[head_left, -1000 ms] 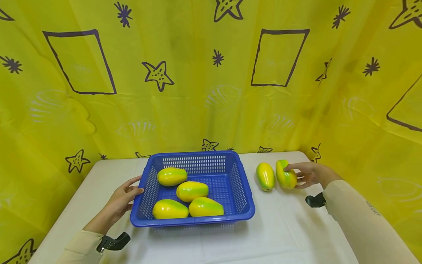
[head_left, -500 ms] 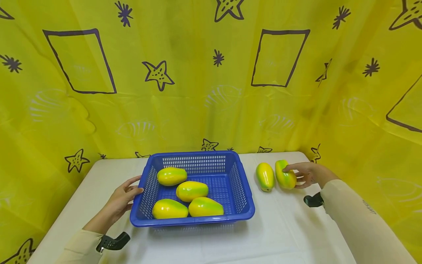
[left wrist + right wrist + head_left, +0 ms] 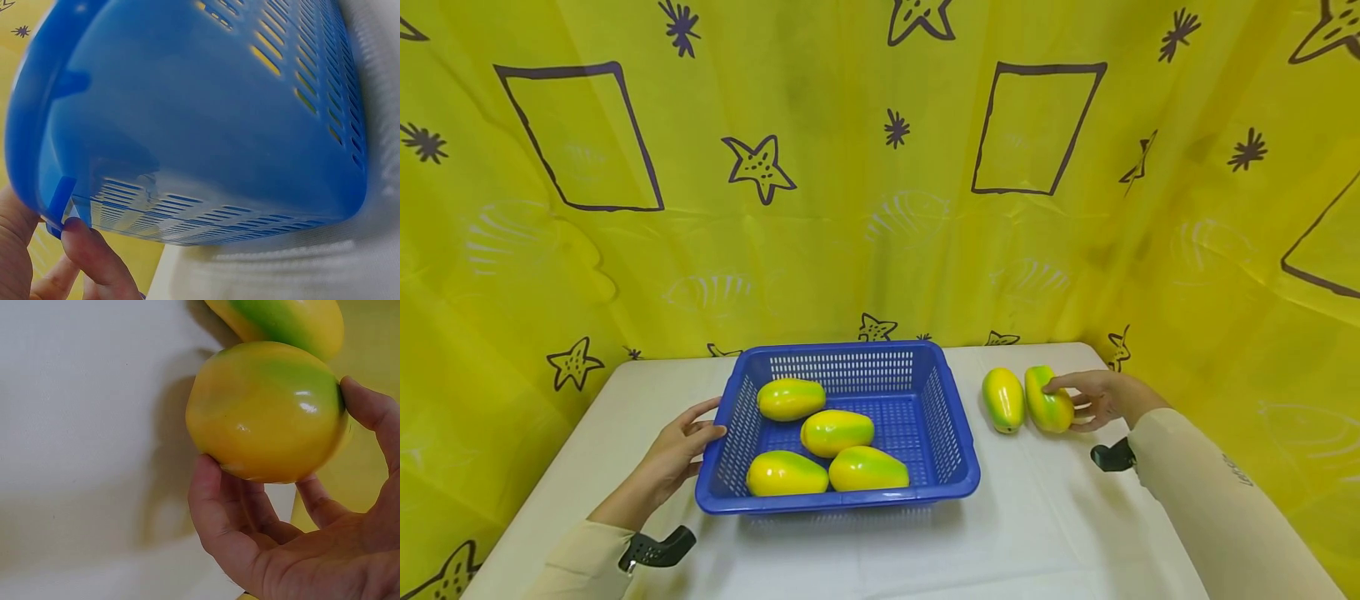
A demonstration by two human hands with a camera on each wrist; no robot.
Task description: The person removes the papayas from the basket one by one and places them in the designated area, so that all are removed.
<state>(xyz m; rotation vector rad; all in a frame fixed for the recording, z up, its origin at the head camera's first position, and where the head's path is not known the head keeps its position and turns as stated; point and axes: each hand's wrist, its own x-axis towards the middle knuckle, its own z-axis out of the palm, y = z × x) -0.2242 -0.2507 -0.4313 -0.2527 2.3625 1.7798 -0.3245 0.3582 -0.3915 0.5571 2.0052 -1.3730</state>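
Yellow-green toy-like papayas, glossy and oblong, are the fruit here. On the white table's right side, my right hand grips one papaya between thumb and fingers; the right wrist view shows the thumb on one side of this papaya and fingertips on the other. Just left of it lies a second papaya. A blue plastic basket stands mid-table with several papayas inside. My left hand pinches the basket's left rim, thumb on top; the left wrist view shows the fingers at that rim.
White cloth covers the table. A yellow curtain with drawn stars and frames hangs behind and at both sides. Dark wrist mounts sit on both forearms.
Hardly anything moves. The right forearm has shifted slightly left, and the gripped papaya has shifted a touch toward its neighbour. The left hand stays on the basket rim.
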